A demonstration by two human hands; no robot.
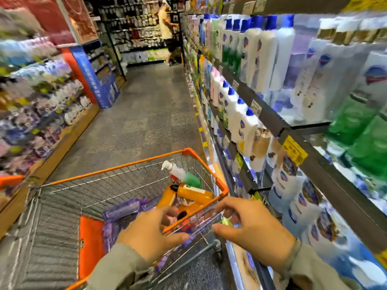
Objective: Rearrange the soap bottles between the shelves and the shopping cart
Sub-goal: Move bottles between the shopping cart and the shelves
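Observation:
An orange-rimmed wire shopping cart (129, 164) stands in front of me in the aisle. Inside it lie a white and green pump bottle (182, 174), an orange bottle (194, 193) and purple refill packs (123, 210). My left hand (150, 231) and my right hand (251, 222) hover with spread fingers over the cart's near right corner, holding nothing. The shelves (270, 120) on my right carry rows of white soap bottles with blue caps (243, 122) and green bottles (360, 132).
Blurred shelves of packaged goods (41, 101) line the left side. A person (167, 32) stands at the far end of the aisle by a rack. The grey floor (146, 114) runs ahead between the shelves.

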